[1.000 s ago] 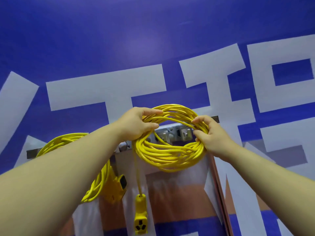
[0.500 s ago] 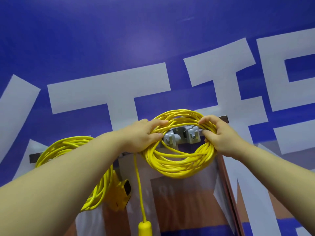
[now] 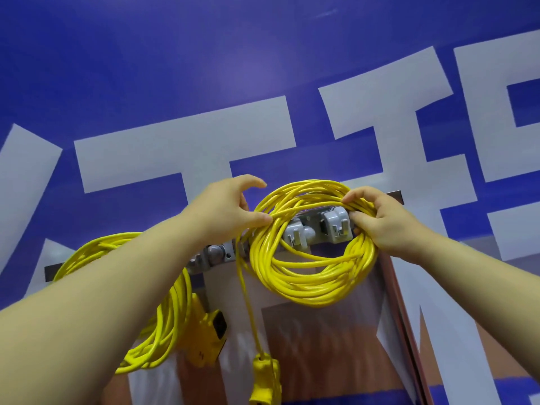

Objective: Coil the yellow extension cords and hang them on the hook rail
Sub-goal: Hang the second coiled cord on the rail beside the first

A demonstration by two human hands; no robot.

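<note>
**Head view: second coil up at the hooks, left grip let go**

Looking up at blue wall with big white lettering (image 3: 175,68). Holding round coil of yellow extension cord (image 3: 306,285) against grey metal hook rail (image 3: 226,252), loop ringed around two grey plastic hooks (image 3: 336,226). Can't tell whether top strands sit on a hook or just in front of it.

Right hand (image 3: 382,220): gripping right side of coil, fingers over the top, thumb under the bundle, just beside the outer hook.

Left hand (image 3: 230,211): opened versus half a second back. Then clamped on left side of coil. Now fingers lifted clear and loosely curved, only thumb tip touching strands.

Best guess: testing whether hooks take the weight, with right hand as backup. Hang step nearly done, not confirmed.

Dangling from left side of coil: single strand down to yellow socket end (image 3: 264,381), free of both hands.

Further left, partly behind left forearm: second yellow cord coil (image 3: 172,311) already hanging at the rail, chunky yellow plug block (image 3: 209,340) at its lower right. One cord hung, one in hand.

Risk: loose turns sliding off the hook once right hand releases. Worth checking every turn sits behind the hook tip first.
</note>
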